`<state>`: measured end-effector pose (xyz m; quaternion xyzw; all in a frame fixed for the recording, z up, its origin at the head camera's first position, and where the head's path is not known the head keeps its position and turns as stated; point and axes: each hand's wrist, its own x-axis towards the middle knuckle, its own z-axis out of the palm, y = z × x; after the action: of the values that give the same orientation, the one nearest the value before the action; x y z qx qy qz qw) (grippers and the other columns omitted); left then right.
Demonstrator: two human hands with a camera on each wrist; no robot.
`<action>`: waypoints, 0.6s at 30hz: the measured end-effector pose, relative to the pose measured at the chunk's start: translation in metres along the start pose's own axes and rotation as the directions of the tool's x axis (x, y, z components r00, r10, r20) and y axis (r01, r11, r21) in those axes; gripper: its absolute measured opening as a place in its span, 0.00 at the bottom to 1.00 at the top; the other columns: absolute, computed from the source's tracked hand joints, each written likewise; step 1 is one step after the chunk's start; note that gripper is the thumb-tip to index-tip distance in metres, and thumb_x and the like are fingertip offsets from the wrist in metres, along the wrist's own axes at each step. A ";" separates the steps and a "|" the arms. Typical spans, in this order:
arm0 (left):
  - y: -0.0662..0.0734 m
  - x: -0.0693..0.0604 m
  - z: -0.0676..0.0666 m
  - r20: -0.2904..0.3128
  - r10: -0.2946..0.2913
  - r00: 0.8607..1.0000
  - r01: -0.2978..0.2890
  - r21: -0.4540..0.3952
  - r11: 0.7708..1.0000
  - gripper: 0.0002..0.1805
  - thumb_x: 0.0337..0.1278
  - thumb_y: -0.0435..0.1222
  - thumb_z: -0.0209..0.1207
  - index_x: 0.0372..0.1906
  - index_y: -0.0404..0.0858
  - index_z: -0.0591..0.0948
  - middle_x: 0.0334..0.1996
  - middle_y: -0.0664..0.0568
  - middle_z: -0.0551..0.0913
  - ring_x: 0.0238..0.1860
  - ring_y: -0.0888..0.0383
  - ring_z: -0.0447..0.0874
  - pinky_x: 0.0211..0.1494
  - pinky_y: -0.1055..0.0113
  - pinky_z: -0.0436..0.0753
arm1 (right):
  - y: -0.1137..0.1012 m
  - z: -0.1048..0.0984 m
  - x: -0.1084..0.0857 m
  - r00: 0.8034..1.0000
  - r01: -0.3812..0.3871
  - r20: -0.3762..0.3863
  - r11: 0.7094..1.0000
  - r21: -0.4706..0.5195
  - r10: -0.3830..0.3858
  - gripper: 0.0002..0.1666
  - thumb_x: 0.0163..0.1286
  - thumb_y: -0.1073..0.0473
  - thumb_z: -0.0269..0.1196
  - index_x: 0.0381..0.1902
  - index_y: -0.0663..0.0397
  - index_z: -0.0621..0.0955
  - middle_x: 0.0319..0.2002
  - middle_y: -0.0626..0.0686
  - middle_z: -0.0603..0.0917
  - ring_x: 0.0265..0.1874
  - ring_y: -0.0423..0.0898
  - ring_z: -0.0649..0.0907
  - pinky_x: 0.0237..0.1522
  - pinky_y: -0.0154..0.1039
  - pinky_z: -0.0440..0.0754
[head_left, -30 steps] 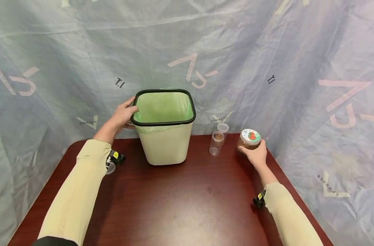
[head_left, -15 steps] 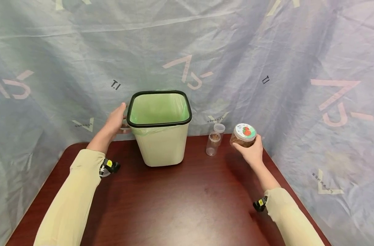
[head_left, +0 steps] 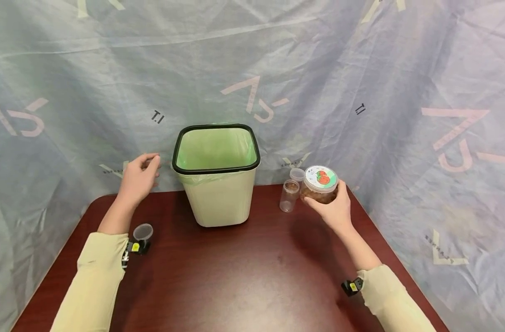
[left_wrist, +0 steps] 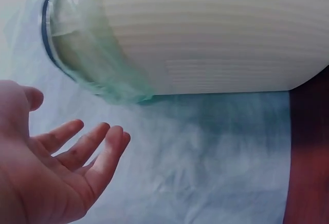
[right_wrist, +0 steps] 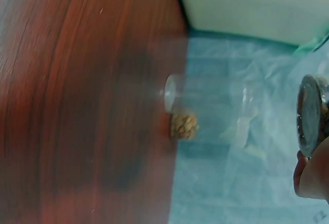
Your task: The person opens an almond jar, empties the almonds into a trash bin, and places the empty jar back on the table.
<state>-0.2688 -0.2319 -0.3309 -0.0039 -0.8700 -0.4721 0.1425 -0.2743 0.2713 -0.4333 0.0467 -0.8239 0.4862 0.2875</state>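
My right hand point(head_left: 333, 210) grips a round clear jar point(head_left: 320, 184) of brown contents, its lid printed with red fruit. The jar is held above the table, and in the right wrist view only part of it point(right_wrist: 311, 116) shows at the right edge. To its left, a slim clear container point(head_left: 288, 197) stands in front of a second lidded clear container point(head_left: 297, 174), partly hidden. Beside the bin my left hand point(head_left: 137, 180) hovers with loosely bent fingers and holds nothing. The left wrist view shows that hand point(left_wrist: 61, 167) apart from the bin.
A cream trash bin point(head_left: 219, 198) with a black rim and green liner stands at the table's back. A clear round lid point(head_left: 143, 232) lies near my left wrist. Printed grey cloth point(head_left: 319, 69) hangs behind the dark red table point(head_left: 236, 276).
My left hand has let go of the bin's rim and drawn back to the left and down. My right hand has raised the jar and carried it left, closer to the slim containers.
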 end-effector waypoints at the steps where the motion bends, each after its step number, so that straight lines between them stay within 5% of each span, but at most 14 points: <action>1: 0.000 -0.005 -0.001 -0.020 0.014 1.000 -0.014 0.025 1.000 0.37 0.66 0.63 0.43 0.68 0.42 0.72 0.51 0.44 0.78 0.41 0.54 0.81 0.35 0.62 0.82 | -0.004 0.001 -0.002 1.000 0.014 0.009 1.000 -0.003 -0.014 0.54 0.41 0.50 0.82 0.64 0.51 0.67 0.54 0.47 0.76 0.53 0.43 0.75 0.50 0.43 0.72; 8: 0.004 -0.039 -0.013 -0.077 0.111 0.991 -0.100 0.131 0.986 0.28 0.68 0.55 0.50 0.65 0.44 0.75 0.45 0.44 0.81 0.28 0.64 0.80 0.30 0.66 0.79 | -0.037 0.007 -0.013 0.993 0.105 0.052 0.994 0.025 -0.106 0.52 0.39 0.52 0.83 0.62 0.49 0.69 0.51 0.45 0.78 0.51 0.41 0.76 0.47 0.37 0.72; 18: 0.018 -0.081 -0.016 0.047 0.191 0.980 -0.195 0.087 0.977 0.23 0.67 0.45 0.57 0.65 0.45 0.75 0.46 0.44 0.83 0.31 0.61 0.82 0.31 0.68 0.82 | -0.066 0.017 -0.033 0.979 0.186 0.075 0.980 0.077 -0.192 0.53 0.37 0.55 0.83 0.62 0.48 0.70 0.51 0.43 0.79 0.50 0.41 0.76 0.49 0.35 0.71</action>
<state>-0.1851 -0.2253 -0.3285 -0.0910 -0.8887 -0.4157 0.1707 -0.2308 0.2159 -0.4059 0.1545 -0.8095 0.4827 0.2965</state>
